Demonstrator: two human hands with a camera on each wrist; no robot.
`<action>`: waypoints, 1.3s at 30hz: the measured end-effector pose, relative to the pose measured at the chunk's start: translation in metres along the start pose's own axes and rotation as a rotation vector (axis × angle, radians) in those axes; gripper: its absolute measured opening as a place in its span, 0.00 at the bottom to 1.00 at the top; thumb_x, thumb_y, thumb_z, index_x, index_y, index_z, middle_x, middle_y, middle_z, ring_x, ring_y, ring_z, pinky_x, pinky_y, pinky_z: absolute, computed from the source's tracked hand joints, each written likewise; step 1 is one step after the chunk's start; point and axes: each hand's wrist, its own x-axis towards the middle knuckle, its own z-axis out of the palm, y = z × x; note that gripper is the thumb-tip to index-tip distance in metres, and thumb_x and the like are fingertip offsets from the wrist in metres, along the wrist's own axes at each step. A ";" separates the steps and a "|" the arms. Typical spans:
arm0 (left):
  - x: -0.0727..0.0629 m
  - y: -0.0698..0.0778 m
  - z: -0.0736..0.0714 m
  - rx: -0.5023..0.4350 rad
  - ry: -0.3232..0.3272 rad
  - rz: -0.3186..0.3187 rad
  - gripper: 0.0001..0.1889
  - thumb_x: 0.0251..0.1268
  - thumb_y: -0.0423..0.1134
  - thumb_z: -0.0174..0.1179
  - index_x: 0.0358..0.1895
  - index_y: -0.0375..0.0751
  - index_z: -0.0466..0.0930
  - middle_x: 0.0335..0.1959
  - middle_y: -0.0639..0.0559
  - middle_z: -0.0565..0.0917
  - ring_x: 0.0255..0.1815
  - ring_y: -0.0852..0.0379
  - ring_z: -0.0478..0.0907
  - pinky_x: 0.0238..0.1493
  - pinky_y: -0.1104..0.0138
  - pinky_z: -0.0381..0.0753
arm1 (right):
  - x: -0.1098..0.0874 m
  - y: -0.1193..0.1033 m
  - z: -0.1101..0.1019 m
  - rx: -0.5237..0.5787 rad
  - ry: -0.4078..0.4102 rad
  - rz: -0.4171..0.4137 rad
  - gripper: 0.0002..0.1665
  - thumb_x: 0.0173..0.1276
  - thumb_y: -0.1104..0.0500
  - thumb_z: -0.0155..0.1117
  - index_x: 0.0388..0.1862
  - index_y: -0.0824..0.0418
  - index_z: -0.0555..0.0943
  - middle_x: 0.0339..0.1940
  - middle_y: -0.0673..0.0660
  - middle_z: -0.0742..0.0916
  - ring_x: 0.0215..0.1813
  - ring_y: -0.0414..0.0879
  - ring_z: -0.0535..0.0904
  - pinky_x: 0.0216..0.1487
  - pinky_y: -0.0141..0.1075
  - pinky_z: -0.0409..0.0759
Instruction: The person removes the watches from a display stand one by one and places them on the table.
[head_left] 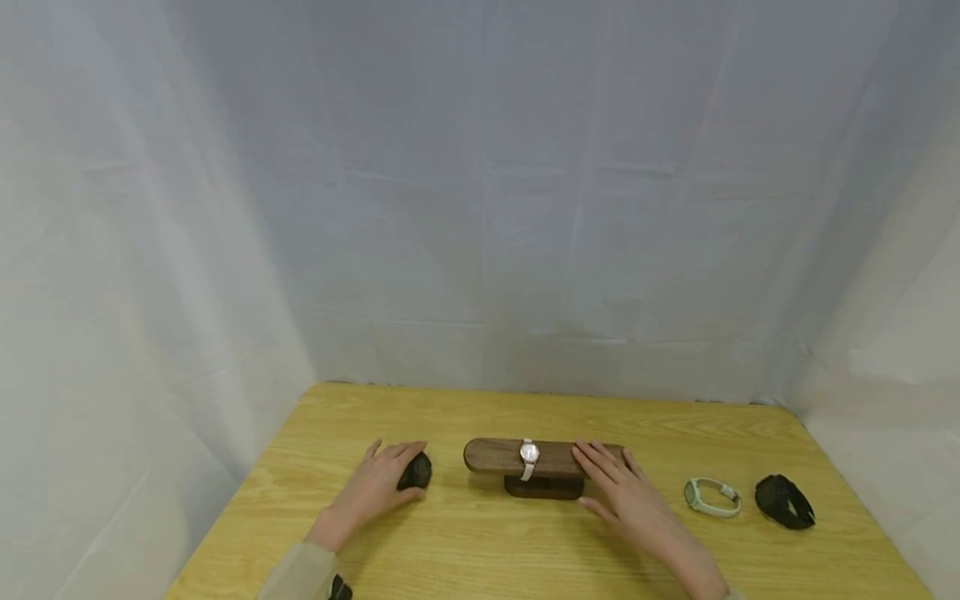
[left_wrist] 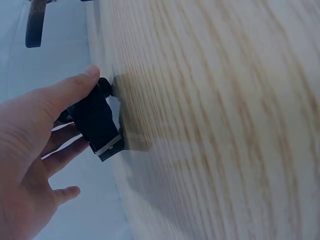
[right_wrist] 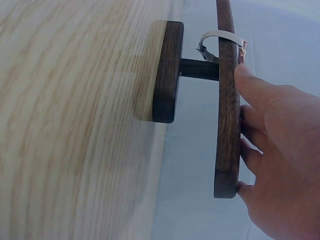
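Black wristwatch, at the scene's left, is pinched by the left hand between thumb and fingers; it should be light, with a stiff case and a bendable strap, so the case's edges look the surest hold. To its right, the dark wooden watch stand seems rigid and smooth, best taken by its bar, over whose right end the right hand rests, fingers extended. The left wrist view shows a pale band across the black strap; the right wrist view reveals the stand's post. Only the head view shows the mint-green watch, farther right.
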 end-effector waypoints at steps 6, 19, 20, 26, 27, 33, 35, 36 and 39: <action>0.000 -0.001 0.001 -0.009 0.009 0.009 0.40 0.57 0.49 0.75 0.71 0.37 0.72 0.66 0.39 0.79 0.66 0.39 0.75 0.73 0.34 0.60 | 0.000 0.000 -0.001 -0.005 -0.007 -0.002 0.44 0.68 0.52 0.71 0.78 0.61 0.65 0.78 0.58 0.70 0.76 0.60 0.66 0.73 0.67 0.61; 0.018 0.025 -0.007 -0.004 0.200 0.155 0.38 0.62 0.52 0.70 0.73 0.40 0.70 0.70 0.41 0.75 0.69 0.42 0.73 0.75 0.37 0.60 | 0.000 -0.001 0.000 -0.018 0.003 -0.007 0.44 0.67 0.52 0.73 0.78 0.62 0.66 0.78 0.57 0.70 0.76 0.60 0.66 0.72 0.67 0.62; 0.021 0.028 -0.008 -0.009 0.211 0.168 0.38 0.63 0.52 0.70 0.73 0.39 0.70 0.70 0.42 0.75 0.70 0.42 0.73 0.75 0.38 0.60 | 0.001 -0.001 0.000 -0.015 -0.004 -0.001 0.45 0.67 0.52 0.72 0.78 0.62 0.66 0.78 0.57 0.69 0.77 0.59 0.66 0.73 0.67 0.61; 0.041 0.055 -0.007 0.021 0.249 0.228 0.39 0.63 0.58 0.67 0.72 0.41 0.71 0.70 0.46 0.76 0.71 0.46 0.71 0.77 0.41 0.59 | 0.000 0.001 0.001 -0.017 -0.019 0.009 0.45 0.67 0.52 0.72 0.79 0.61 0.64 0.79 0.57 0.68 0.77 0.59 0.65 0.74 0.67 0.59; 0.044 0.060 -0.007 0.024 0.254 0.240 0.39 0.62 0.58 0.67 0.72 0.41 0.71 0.69 0.46 0.76 0.71 0.46 0.72 0.76 0.41 0.60 | 0.000 0.001 0.001 -0.021 -0.016 0.007 0.45 0.67 0.51 0.72 0.79 0.61 0.65 0.79 0.57 0.68 0.77 0.59 0.65 0.73 0.67 0.59; 0.059 0.087 0.000 0.006 0.246 0.296 0.39 0.60 0.58 0.68 0.71 0.40 0.72 0.68 0.44 0.77 0.70 0.45 0.72 0.74 0.39 0.63 | -0.001 0.001 0.000 -0.028 0.005 -0.007 0.45 0.66 0.52 0.73 0.78 0.62 0.66 0.78 0.57 0.69 0.76 0.59 0.66 0.72 0.68 0.60; 0.063 0.093 0.003 0.003 0.227 0.293 0.40 0.60 0.59 0.67 0.72 0.41 0.71 0.69 0.44 0.76 0.71 0.45 0.71 0.75 0.40 0.62 | -0.001 0.000 0.000 -0.025 0.008 -0.011 0.45 0.66 0.52 0.73 0.78 0.62 0.66 0.78 0.57 0.69 0.76 0.59 0.66 0.72 0.68 0.61; 0.065 0.096 0.005 -0.002 0.218 0.293 0.40 0.60 0.59 0.67 0.72 0.41 0.71 0.69 0.44 0.76 0.71 0.45 0.71 0.75 0.40 0.62 | -0.001 0.000 -0.001 -0.021 0.009 -0.015 0.45 0.66 0.52 0.73 0.78 0.62 0.66 0.78 0.57 0.69 0.76 0.60 0.66 0.72 0.68 0.61; 0.070 0.104 0.008 0.007 0.177 0.283 0.41 0.61 0.60 0.67 0.73 0.42 0.70 0.71 0.46 0.75 0.72 0.45 0.70 0.76 0.41 0.60 | 0.000 -0.001 -0.001 -0.014 0.010 -0.022 0.45 0.66 0.53 0.73 0.77 0.63 0.66 0.79 0.58 0.69 0.75 0.61 0.67 0.71 0.68 0.62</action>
